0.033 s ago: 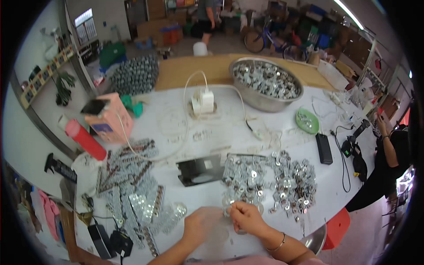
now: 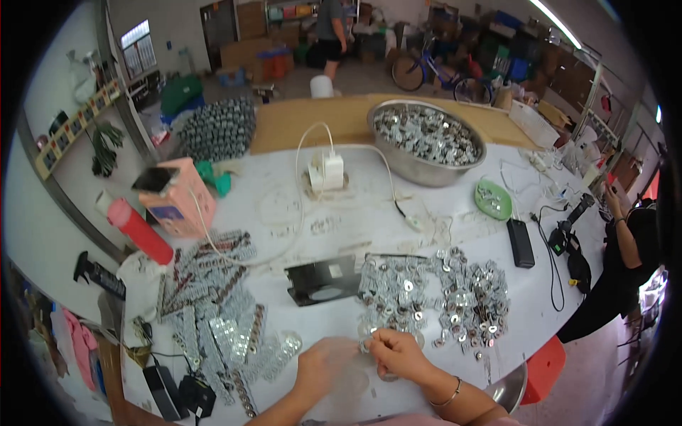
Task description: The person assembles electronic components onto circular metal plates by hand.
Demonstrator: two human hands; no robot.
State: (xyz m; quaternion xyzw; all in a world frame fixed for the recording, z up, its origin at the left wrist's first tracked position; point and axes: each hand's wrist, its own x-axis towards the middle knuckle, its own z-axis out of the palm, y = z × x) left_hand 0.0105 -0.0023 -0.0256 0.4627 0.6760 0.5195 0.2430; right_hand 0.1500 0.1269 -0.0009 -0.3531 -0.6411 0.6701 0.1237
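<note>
My right hand (image 2: pixel 402 356), a bracelet on its wrist, is closed in a pinch at the near edge of a pile of small silvery metal parts (image 2: pixel 395 295). A small shiny metal part (image 2: pixel 366 344) shows at its fingertips. Motion smears my left hand (image 2: pixel 324 368) just to the left, so its fingers do not read clearly. A second pile of loose metal parts (image 2: pixel 472 302) lies to the right. Left of my hands are stacked rows of metal parts in strips (image 2: pixel 213 330). A black folded panel (image 2: pixel 323 280) stands beyond my hands.
Farther back sit a large steel basin (image 2: pixel 419 167) full of metal parts and a green dish (image 2: pixel 493 199). A white power adapter (image 2: pixel 327 170) trails cables. A red bottle (image 2: pixel 142 231) and pink box (image 2: pixel 186 202) stand left; a black power bank (image 2: pixel 521 243) lies right. Another person (image 2: pixel 629 238) is at right.
The view has tilted slightly, so the far things sit a little lower in the picture. Both hands stay in nearly the same place, the left still smeared.
</note>
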